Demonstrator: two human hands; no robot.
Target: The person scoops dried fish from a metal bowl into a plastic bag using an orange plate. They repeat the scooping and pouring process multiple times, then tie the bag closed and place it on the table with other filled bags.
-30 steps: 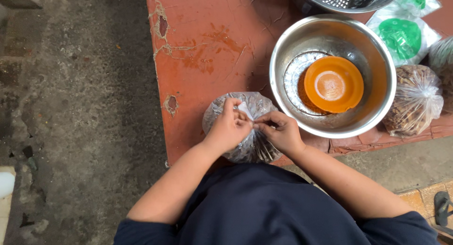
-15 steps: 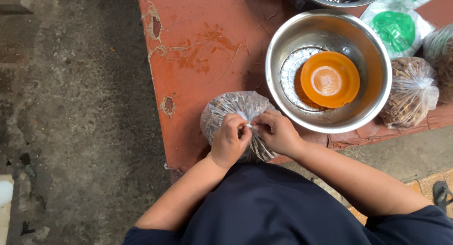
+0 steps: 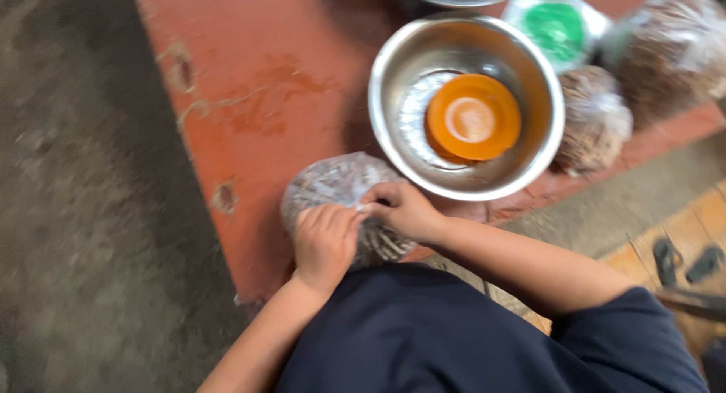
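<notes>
Both hands (image 3: 363,226) on crinkly clear bag (image 3: 333,185)

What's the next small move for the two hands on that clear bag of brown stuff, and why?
Probably pull the pinched plastic tight to close the neck. Both the left hand and the right hand meet at the top of the clear bag, fingers gripping gathered film. The bag sits near the edge of the red table, beside the steel bowl, so short, close-in motion seems safest. Blur hides any knot.
</notes>
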